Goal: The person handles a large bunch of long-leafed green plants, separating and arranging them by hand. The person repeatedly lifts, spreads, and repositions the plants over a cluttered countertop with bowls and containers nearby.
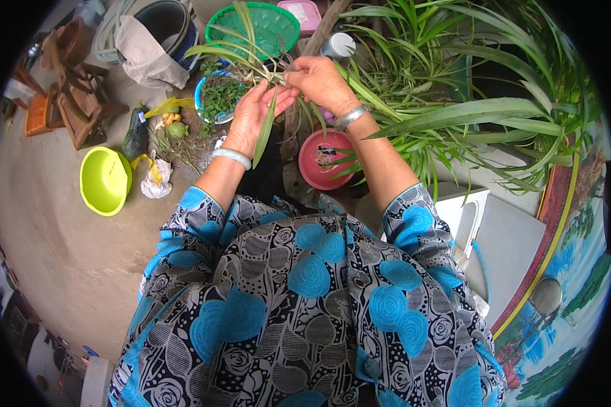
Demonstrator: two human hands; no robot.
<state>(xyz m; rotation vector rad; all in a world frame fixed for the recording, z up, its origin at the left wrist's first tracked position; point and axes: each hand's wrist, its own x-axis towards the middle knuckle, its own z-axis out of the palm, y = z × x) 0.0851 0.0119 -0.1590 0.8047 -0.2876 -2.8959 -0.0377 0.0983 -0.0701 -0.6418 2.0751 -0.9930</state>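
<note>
A spider plant shoot with long striped leaves lies across my left hand, held between its thumb and fingers, palm turned up. One leaf hangs down past the left wrist, which wears a pale bangle. My right hand pinches the stem at the shoot's base, with the fingertips of both hands almost meeting. A silver band circles the right wrist. Thin dry stems show around the right fingertips. Large leafy spider plants spread just right of the right forearm.
A red basin sits below my hands. Beyond them are a green plastic basket and a blue-rimmed basin of small-leaved greens. Leftward lie a yellow-green basin, a dark green gourd and wooden stools. A white-lidded jar stands ahead.
</note>
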